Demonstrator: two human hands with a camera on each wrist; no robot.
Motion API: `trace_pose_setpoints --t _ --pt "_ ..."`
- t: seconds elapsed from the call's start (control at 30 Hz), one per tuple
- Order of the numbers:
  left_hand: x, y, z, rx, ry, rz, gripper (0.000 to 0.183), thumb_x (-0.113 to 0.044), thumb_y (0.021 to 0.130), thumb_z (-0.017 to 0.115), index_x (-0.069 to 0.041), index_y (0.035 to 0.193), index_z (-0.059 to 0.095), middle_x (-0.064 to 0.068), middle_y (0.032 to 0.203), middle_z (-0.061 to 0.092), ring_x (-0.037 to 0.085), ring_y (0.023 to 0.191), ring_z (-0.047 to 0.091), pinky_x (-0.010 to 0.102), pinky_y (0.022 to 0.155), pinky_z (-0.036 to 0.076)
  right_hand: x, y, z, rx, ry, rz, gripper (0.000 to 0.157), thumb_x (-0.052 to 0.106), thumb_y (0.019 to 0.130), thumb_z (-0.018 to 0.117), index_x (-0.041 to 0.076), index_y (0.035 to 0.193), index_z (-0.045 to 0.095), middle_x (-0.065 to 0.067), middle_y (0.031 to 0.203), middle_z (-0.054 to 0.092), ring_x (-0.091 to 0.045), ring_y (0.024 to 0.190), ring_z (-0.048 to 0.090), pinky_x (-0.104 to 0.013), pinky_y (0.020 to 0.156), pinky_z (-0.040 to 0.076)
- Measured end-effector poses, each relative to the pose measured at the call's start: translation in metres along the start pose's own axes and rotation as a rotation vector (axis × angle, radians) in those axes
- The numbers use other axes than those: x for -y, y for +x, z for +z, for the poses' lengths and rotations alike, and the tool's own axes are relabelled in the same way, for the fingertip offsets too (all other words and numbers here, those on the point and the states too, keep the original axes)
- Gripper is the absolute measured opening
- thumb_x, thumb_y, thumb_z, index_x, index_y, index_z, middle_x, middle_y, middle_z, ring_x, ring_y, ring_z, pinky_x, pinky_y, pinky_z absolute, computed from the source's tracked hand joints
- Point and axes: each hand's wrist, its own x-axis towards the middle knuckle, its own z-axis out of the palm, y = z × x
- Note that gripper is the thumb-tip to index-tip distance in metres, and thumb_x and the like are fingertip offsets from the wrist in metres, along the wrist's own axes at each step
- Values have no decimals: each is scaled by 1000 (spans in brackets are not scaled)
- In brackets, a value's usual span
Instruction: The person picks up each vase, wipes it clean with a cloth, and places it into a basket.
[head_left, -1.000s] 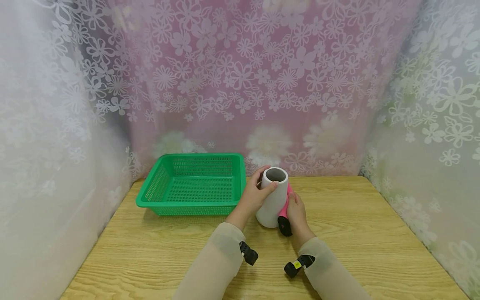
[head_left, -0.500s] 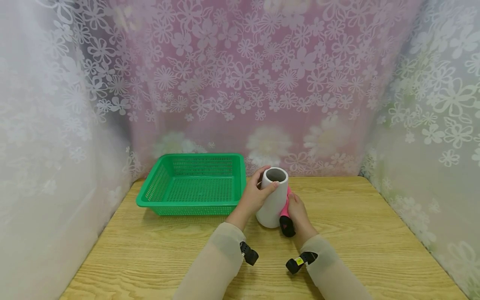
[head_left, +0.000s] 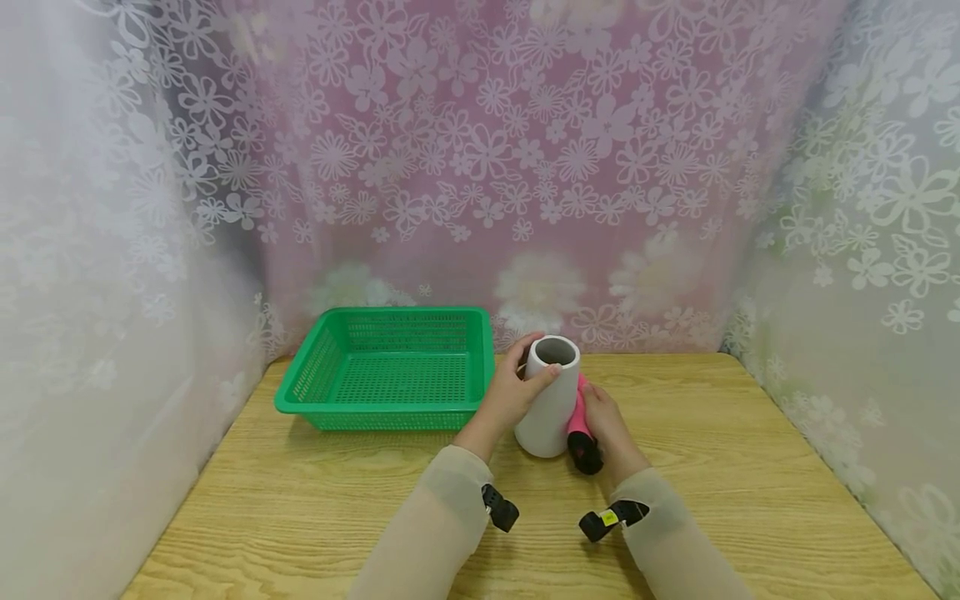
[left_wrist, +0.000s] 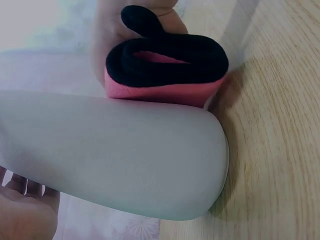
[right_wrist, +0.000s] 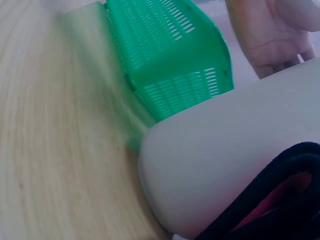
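A tall white vase (head_left: 543, 412) with an open round mouth stands on the wooden table. Near its rim, my left hand (head_left: 510, 392) grips it, thumb at the front and fingers around the far side. On the vase's right side is a folded pink cloth item with a thick black end (head_left: 585, 452), whose exact kind I cannot tell. My right hand (head_left: 609, 425) holds that item against the vase wall. In the left wrist view, the black end (left_wrist: 170, 75) shows as a flattened loop with pink inside, and the pink part touches the vase (left_wrist: 125, 155).
A green plastic basket (head_left: 390, 421) with slotted walls stands left of the vase, close to my left hand. Flowered curtains (head_left: 525, 167) hang behind the table and at both sides. The wooden table top (head_left: 720, 467) extends to the right of my hands.
My right hand and the pink item have shifted slightly to the right, and the item's black end has swung rightward. My left hand keeps its grip on the vase.
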Motion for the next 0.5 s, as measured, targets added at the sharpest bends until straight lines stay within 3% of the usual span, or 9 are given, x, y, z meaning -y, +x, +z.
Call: trace_pose_setpoints --t 0.23,0.5 --pt "-1 -1 0 2 17 -10 59 -31 95 71 -30 149 46 2 137 55 26 125 56 48 102 48 15 -7 -11 -13 -33 -23 59 37 110 29 2 158 24 -27 159 24 -44 148 19 -56 120 14" --pt "0 0 0 -8 21 -21 59 -32 95 72 -31 148 47 1 138 55 26 126 56 48 102 48 38 -21 -17 -27 25 -61 63 42 109 31 5 159 21 -25 158 29 -40 141 35 -52 117 28"
